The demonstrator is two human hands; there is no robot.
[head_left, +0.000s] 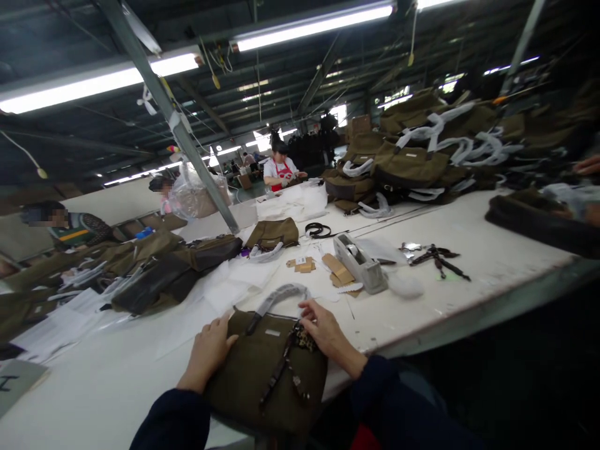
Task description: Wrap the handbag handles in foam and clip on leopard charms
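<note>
An olive-green handbag (267, 381) leans toward me at the table's near edge, its handle (281, 294) in clear wrapping and a small pale label (272, 333) on its front. My left hand (210, 350) grips the bag's upper left corner, thumb on the front panel. At the upper right, by the foot of the handle, the fingers of my right hand (323, 328) are pinched together at the top of a dark bag charm (285, 362). Its braided strands hang down the front. The exact spot between the right fingertips is hidden.
Beyond the bag stand a grey tape dispenser (360, 262), brown card tags (337, 270) and loose dark charms (438, 259). A smaller olive bag (272, 234) lies farther back. Bags pile up at left (173, 275) and right (407, 162). Several people work around the table.
</note>
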